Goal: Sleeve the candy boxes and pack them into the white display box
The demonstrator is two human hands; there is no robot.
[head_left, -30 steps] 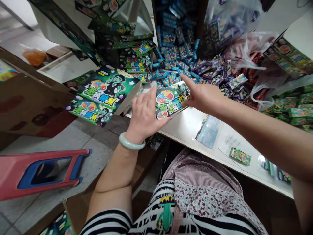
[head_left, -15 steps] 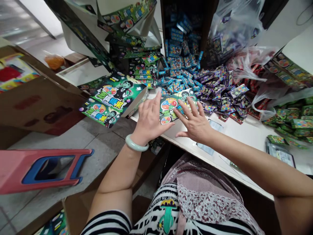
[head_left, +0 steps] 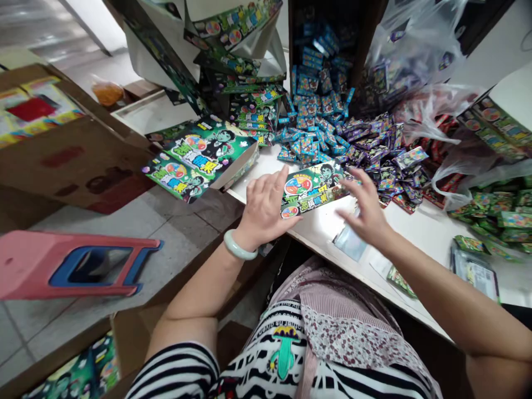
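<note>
A small green-and-black printed candy box [head_left: 312, 187] lies closed at the table's front edge. My left hand [head_left: 268, 204], with a pale green bangle at its wrist, grips the left end of this box between thumb and fingers. Just off the right end is my right hand [head_left: 366, 209], its fingers apart and slightly blurred, holding nothing; whether a fingertip touches the box I cannot tell. To the left, a larger green candy carton [head_left: 203, 155] stands with its side flap raised, overhanging the edge. Behind the small box are blue candy packets [head_left: 313, 138] and purple candy packets [head_left: 374, 144].
Green packets [head_left: 515, 208] are heaped at the right near a plastic bag [head_left: 446, 180]. Flattened printed cartons [head_left: 255, 113] are stacked at the back. A red-and-blue stool [head_left: 33, 266] and a large cardboard box [head_left: 75, 166] are at the left. A clear sachet [head_left: 349, 241] lies on the white table [head_left: 394, 230].
My right hand has lifted off the top of the small box and shifted right. The left hand stays at the box's left end. The view has shifted slightly.
</note>
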